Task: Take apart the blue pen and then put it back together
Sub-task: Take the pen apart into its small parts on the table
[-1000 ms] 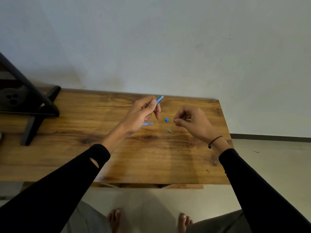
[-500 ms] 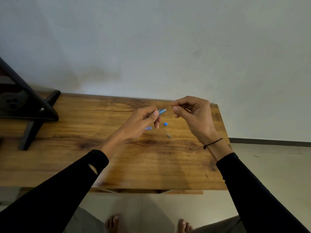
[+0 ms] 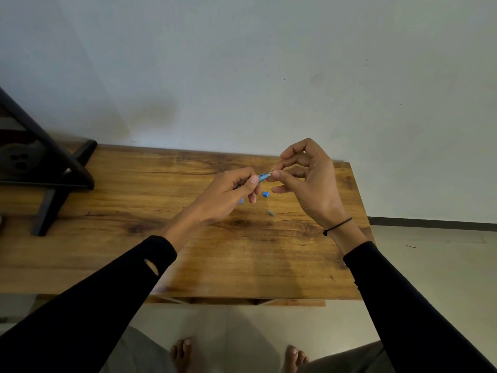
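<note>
My left hand (image 3: 228,192) grips the blue pen barrel (image 3: 263,176) above the wooden table (image 3: 134,238), with only the barrel's right end showing past the fingers. My right hand (image 3: 309,181) pinches at that open end with thumb and forefinger; what it pinches is too small to make out. On the table below lie a small blue cap piece (image 3: 265,194), a pale blue pen part (image 3: 241,201) half hidden under my left fingers, and a tiny grey piece (image 3: 270,212).
A black stand with angled legs (image 3: 53,181) occupies the table's far left. A pale wall runs right behind the table. The table's right edge (image 3: 360,211) lies close to my right wrist, with floor beyond it.
My right hand has risen from the table and come left to meet the barrel's end. My left hand has lowered the barrel slightly and tipped it flatter.
</note>
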### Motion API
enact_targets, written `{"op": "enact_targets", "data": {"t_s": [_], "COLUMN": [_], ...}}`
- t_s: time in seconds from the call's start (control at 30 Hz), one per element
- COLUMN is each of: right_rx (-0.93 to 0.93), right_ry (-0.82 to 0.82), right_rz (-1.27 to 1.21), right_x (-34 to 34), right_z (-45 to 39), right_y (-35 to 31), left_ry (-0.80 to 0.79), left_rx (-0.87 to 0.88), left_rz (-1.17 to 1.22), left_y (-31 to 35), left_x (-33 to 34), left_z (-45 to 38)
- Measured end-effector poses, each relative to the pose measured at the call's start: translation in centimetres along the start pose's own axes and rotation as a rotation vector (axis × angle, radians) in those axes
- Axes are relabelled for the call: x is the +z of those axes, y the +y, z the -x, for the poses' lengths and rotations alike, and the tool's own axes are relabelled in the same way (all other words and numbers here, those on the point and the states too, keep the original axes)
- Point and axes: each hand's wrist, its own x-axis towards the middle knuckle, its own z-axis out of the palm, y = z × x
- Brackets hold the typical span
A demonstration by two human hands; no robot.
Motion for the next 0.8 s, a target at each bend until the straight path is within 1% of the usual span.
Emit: {"op": "enact_targets", "data": {"t_s": [0.37, 0.8], "right_rx": [-0.019, -0.05], "right_ry": [-0.007, -0.042], "right_rz": [0.03, 0.18], "right_x": [0.15, 0.16], "right_z": [0.22, 0.15], "right_y": [-0.32, -0.16], "left_ry": [0.007, -0.013], "left_rx": [-0.02, -0.036], "left_rz": [-0.018, -0.116], "left_y": [-0.14, 0.04], "left_x": [-0.02, -0.09], "left_z": [0.01, 0.12]}}
